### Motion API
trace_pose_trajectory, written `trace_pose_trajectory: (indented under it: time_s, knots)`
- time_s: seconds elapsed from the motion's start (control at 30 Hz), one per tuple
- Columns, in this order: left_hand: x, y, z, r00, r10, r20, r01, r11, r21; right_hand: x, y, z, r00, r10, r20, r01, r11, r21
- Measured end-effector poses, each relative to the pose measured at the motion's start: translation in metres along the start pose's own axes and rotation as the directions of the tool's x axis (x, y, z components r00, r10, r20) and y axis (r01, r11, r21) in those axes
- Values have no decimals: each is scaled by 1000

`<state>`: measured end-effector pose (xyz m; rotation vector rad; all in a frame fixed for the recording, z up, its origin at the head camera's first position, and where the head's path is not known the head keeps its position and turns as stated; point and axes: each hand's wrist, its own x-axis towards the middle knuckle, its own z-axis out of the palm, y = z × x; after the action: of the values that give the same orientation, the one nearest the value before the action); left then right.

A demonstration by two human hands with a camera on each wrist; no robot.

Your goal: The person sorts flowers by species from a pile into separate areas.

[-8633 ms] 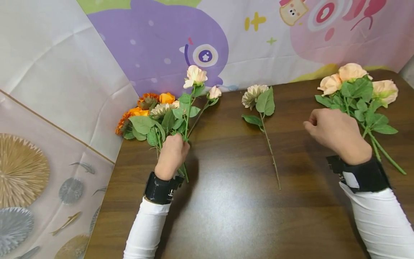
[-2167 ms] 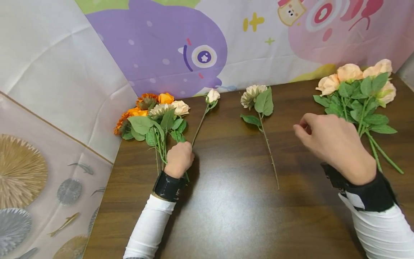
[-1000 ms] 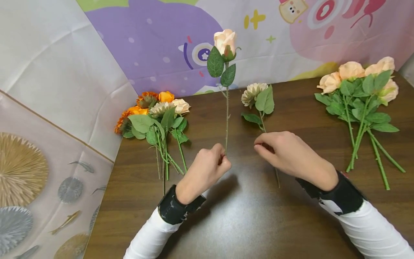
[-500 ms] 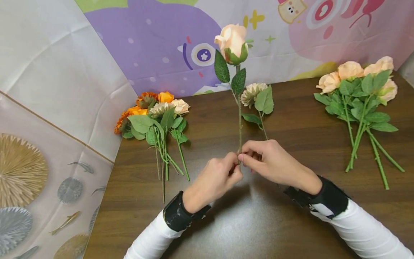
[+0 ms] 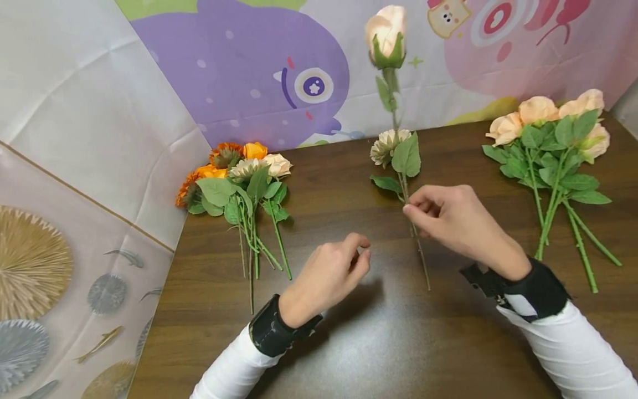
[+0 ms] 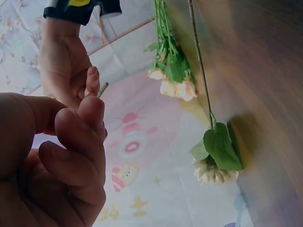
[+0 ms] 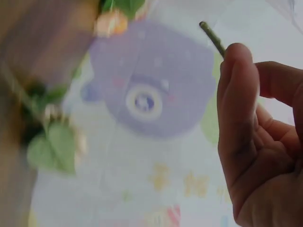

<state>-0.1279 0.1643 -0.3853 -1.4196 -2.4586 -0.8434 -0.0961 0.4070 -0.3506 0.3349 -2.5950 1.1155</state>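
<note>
My right hand [image 5: 456, 227] pinches the stem of a pale peach rose [image 5: 386, 36] between thumb and fingertips. The rose stands upright with its bloom in front of the wall cloth, and a short stem end [image 7: 211, 38] juts past the fingertips in the right wrist view. To the left, my left hand [image 5: 326, 277] hovers over the table, fingers loosely curled and holding nothing. Behind the held stem lies a single cream flower [image 5: 384, 148] with a broad green leaf, its thin stem pointing toward the front.
At the table's left, a bunch of orange and cream flowers [image 5: 255, 149] lies with stems forward. Several peach roses [image 5: 538, 111] lie together at the right. A cartoon-printed cloth [image 5: 239, 72] hangs along the back of the brown table [image 5: 349, 343].
Another peach rose has joined the right-hand group. My left hand lifted the pale rose from beside the left bunch, passed it to my right hand and let go; the right hand moved it rightward.
</note>
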Motion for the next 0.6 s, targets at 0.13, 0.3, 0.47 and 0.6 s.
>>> trace_pose_trajectory:
  time_s: [0.13, 0.3, 0.47, 0.6]
  knots:
    - [0, 0, 1, 1000, -2, 16, 2, 1000, 8, 4, 18, -22, 985, 48, -168, -80, 979, -190]
    - [0, 0, 2, 999, -13, 36, 13, 1000, 16, 5, 49, -53, 952, 116, -283, -217, 908, -359]
    - [0, 0, 2, 999, -19, 49, 18, 999, 27, -6, 70, -86, 926, 300, -230, -373, 819, -436]
    - [0, 1, 2, 997, -29, 70, 26, 999, 40, -16, 79, -103, 871, 473, -130, -476, 750, -460]
